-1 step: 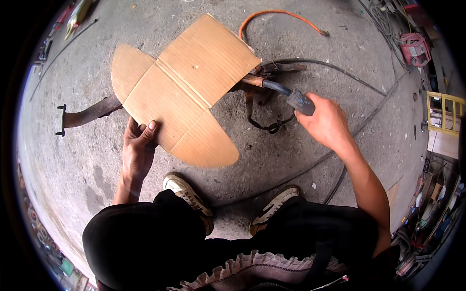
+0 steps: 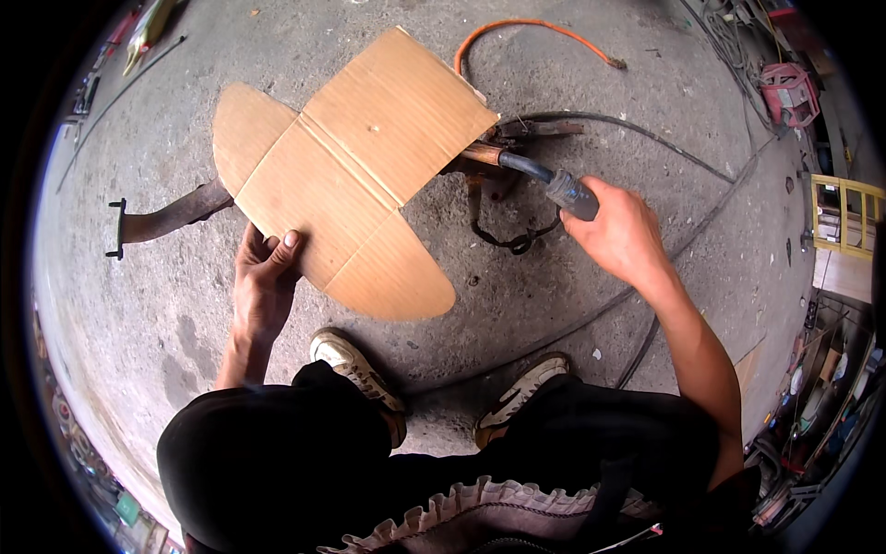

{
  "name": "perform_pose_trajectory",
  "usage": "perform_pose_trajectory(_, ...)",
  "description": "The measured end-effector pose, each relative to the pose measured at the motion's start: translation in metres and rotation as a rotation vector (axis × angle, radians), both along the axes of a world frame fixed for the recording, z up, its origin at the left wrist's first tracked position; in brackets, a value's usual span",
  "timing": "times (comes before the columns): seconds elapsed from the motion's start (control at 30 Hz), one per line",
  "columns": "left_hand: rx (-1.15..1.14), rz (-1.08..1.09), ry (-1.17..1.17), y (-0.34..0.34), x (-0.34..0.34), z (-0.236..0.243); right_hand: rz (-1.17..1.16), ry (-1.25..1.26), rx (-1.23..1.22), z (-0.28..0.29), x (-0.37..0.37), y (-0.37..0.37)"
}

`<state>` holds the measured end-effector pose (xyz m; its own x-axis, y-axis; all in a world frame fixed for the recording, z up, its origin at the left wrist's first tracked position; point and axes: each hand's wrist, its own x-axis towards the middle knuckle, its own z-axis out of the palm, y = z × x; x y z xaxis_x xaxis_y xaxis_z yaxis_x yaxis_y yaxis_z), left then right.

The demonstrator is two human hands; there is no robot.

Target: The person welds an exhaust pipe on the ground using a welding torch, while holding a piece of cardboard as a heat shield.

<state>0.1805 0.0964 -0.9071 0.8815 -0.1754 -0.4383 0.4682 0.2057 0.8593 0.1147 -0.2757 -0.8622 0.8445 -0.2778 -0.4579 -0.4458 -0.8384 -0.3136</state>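
My left hand [image 2: 265, 282] pinches the near left edge of a creased brown cardboard sheet [image 2: 346, 180], thumb on top and fingers behind. In my right hand [image 2: 620, 231] is the dark handle of a welding torch [image 2: 570, 196], its fingers wrapped round it. The torch's bent neck points left, and its copper-coloured nozzle reaches the cardboard's right edge. Beneath the cardboard lies a rusty metal pipe [image 2: 177, 214] with a flange at its left end. The pipe's middle is hidden by the sheet, as is whatever the nozzle tip faces.
An orange hose [image 2: 531, 22] curves over the concrete floor beyond the cardboard. Dark cables [image 2: 591, 319] run across the floor at right and by my shoes [image 2: 531, 388]. At the far right stand a pink-red case [image 2: 789, 95] and a yellow frame [image 2: 847, 212].
The cardboard has shifted very slightly to the right. My hands and the torch show no visible movement.
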Motion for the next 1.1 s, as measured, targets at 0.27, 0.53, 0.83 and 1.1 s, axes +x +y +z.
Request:
perform_pose_trajectory(0.27, -0.050, -0.081, -0.006, 0.003, -0.001, -0.005, 0.014, 0.001, 0.000, 0.002, 0.000, 0.002)
perform_pose_trajectory(0.53, -0.043, -0.082, -0.019, 0.007, -0.001, -0.008, 0.032, -0.005, -0.026, 0.001, -0.001, 0.000)
perform_pose_trajectory(0.83, -0.086, 0.255, -0.065, 0.076, 0.020, -0.042, -0.041, -0.020, 0.003, 0.003, -0.001, -0.003)
perform_pose_trajectory(1.1, -0.098, 0.297, -0.033, 0.061, 0.018, -0.033, -0.016, 0.000, -0.006, 0.003, -0.002, -0.004)
